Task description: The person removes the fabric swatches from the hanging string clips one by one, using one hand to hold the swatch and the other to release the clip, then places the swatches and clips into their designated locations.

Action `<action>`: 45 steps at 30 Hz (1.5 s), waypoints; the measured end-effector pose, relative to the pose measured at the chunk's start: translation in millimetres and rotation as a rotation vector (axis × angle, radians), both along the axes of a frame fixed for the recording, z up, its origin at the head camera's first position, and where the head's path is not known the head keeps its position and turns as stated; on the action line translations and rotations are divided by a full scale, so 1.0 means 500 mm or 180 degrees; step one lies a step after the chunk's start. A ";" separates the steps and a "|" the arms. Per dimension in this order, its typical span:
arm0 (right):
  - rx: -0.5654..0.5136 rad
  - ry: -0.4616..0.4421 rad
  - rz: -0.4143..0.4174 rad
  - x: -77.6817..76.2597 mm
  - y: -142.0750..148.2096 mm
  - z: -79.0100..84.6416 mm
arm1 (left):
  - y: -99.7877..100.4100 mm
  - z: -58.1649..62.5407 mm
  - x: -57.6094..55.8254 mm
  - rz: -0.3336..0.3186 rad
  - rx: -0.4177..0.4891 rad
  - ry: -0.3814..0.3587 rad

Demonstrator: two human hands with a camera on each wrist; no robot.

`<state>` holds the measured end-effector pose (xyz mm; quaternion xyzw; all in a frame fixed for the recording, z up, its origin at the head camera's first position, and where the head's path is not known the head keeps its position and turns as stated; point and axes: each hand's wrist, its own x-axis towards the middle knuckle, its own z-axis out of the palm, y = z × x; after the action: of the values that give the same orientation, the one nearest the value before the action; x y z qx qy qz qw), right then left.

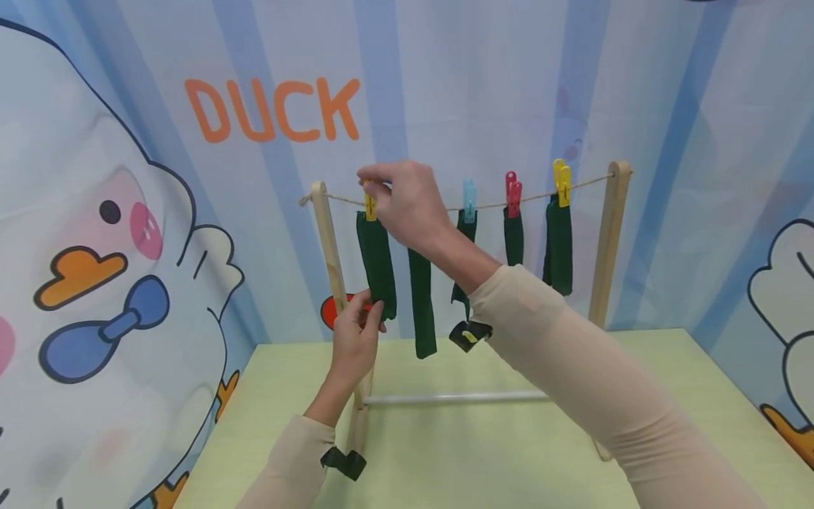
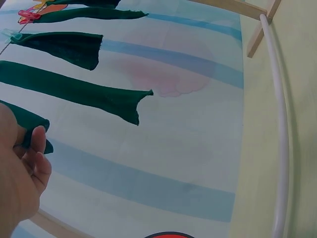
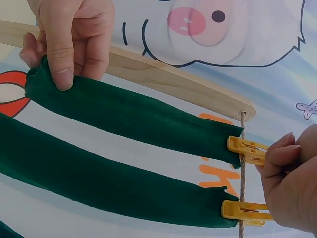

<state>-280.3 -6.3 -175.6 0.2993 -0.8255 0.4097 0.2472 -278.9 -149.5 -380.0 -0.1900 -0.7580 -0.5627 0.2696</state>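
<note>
A dark green cloth strip [image 1: 376,261] hangs at the left end of a twine line [image 1: 343,200]. My left hand [image 1: 352,346] pinches its lower end between thumb and fingers. Up at the line, my right hand [image 1: 410,201] pinches the handle end of a yellow clothespin [image 3: 240,146], whose jaws sit over the strip's top edge and the twine. Beside it, a second green strip [image 3: 114,193] hangs from another yellow clothespin [image 3: 235,210], which the right hand hides in the head view.
Farther right, more green strips hang from a light blue clothespin [image 1: 469,200], a red clothespin [image 1: 513,196] and a yellow clothespin [image 1: 562,182]. Wooden posts [image 1: 609,247] hold the twine, with a white rod [image 1: 458,398] low between them. The stand is on a pale table [image 1: 477,459] before a duck-print curtain [image 1: 445,85].
</note>
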 end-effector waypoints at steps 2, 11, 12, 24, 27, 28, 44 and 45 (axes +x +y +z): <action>-0.0034 0.0062 0.0005 0.000 0.000 0.001 | 0.000 0.001 0.001 0.0005 -0.0004 -0.0002; -0.0226 0.0278 0.0046 0.000 0.001 0.004 | 0.000 -0.005 0.007 0.0017 -0.0001 -0.0024; -0.0248 0.0295 0.0047 0.000 0.002 0.005 | 0.000 -0.005 0.008 0.0016 0.0003 -0.0015; -0.0661 0.0581 0.0077 0.003 0.006 0.010 | 0.001 -0.008 0.012 0.0005 0.0075 -0.0032; -0.0724 0.0605 0.0090 0.005 0.009 0.015 | 0.002 -0.009 0.015 0.0017 0.0105 -0.0125; -0.0735 0.0610 0.0094 0.007 0.011 0.017 | 0.003 -0.008 0.017 0.0026 0.0109 -0.0159; -0.0595 0.0727 0.0020 0.063 0.086 -0.029 | 0.019 0.048 0.090 0.0062 0.0045 -0.0312; -0.0598 0.0754 -0.0001 0.067 0.093 -0.033 | 0.019 0.047 0.092 0.0070 0.0042 -0.0315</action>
<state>-246.9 40.1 -192.4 0.3210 -0.7486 0.4469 0.3698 -232.9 -140.3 -356.4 -0.1518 -0.7688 -0.5734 0.2392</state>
